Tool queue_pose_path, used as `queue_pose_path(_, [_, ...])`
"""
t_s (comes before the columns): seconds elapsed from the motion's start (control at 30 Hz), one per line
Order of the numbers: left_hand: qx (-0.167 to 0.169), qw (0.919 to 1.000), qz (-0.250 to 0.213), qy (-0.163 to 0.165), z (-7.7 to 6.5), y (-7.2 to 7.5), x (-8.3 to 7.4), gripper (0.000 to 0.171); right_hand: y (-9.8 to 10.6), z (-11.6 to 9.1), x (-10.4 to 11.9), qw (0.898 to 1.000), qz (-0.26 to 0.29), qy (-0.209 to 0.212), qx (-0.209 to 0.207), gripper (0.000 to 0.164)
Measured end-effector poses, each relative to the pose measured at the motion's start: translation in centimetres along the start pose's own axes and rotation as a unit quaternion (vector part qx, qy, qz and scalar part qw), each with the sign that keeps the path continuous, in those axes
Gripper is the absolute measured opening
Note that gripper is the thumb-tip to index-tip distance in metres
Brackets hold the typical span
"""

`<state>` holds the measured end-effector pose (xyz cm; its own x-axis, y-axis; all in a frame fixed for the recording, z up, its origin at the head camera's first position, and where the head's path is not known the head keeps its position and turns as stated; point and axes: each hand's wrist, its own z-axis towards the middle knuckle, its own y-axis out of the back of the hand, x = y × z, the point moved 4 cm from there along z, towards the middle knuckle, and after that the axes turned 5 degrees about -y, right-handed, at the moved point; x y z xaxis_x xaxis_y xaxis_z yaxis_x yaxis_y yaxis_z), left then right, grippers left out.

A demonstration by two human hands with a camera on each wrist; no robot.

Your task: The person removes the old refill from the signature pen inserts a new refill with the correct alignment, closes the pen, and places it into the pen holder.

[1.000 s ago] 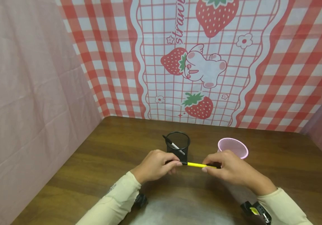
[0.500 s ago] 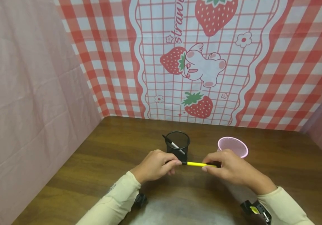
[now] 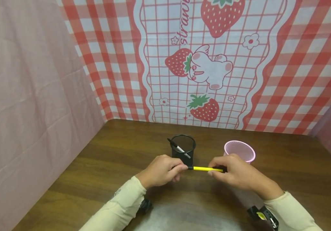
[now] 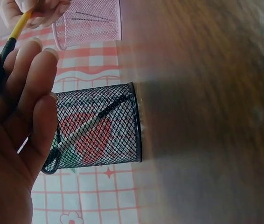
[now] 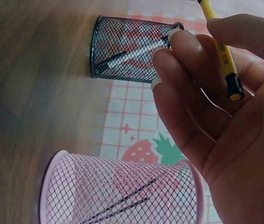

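Level in front of the black mesh cup is a yellow marker with a black cap. My left hand pinches its black capped end between thumb and fingers. At the other end, my right hand grips the yellow barrel. A black band and yellow end plug show past the right fingers in the right wrist view. Inside the black cup leans a white marker with a black cap. Behind the right hand stands a pink mesh cup, its lower part hidden in the head view.
Both cups stand on a brown wooden table. Two thin dark sticks show through the pink mesh. A red-and-white strawberry-print cloth hangs at the back, and a pale pink curtain along the left side.
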<state>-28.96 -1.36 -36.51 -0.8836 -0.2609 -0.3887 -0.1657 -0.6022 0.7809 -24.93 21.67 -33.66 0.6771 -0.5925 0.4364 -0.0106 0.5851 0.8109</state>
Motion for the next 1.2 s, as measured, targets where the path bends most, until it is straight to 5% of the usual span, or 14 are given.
queue_pose_path(0.2, [0.0,1.0,0.004,-0.002,-0.04,0.05,-0.1,0.034,-0.01,0.04,0.01,1.0,0.011,0.009,0.0,0.015])
queue_pose_path(0.4, [0.005,0.9991,-0.038,0.021,-0.06,-0.06,0.09,0.036,-0.18,0.13,0.02,1.0,0.003,0.008,-0.001,0.018])
queue_pose_path(0.87, [0.005,0.9967,-0.075,0.03,0.21,-0.41,-0.09,0.032,-0.36,0.19,-0.07,1.0,0.0,-0.008,0.007,0.006])
queue_pose_path(1.2, [0.013,0.9952,-0.09,0.035,0.32,-0.59,-0.31,0.035,-0.56,0.27,0.01,1.0,0.029,-0.006,0.007,0.022])
